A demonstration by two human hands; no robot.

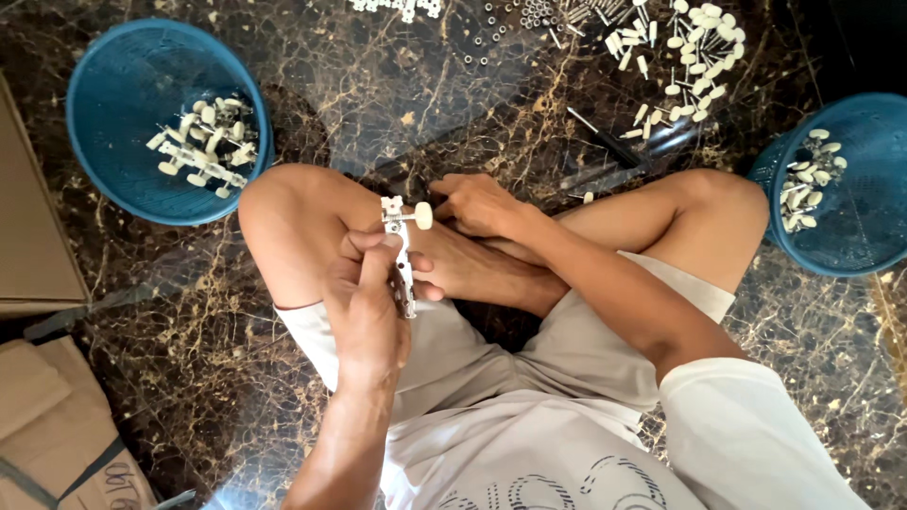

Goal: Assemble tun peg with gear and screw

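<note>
The left hand (pixel 368 302) holds a metal tuning-peg strip (pixel 401 260) upright over the crossed legs, its grip closed round the plate. The right hand (pixel 477 203), grip loosely curled and empty, reaches toward small parts on the marble floor (pixel 425 104). Assembly seems under way; fitting another piece looks next.

Right basket (pixel 855 222) cut by frame edge; top parts pile (pixel 694 57) cropped; metal strip (pixel 404 274) lower end hidden in left hand (pixel 367 307).
</note>
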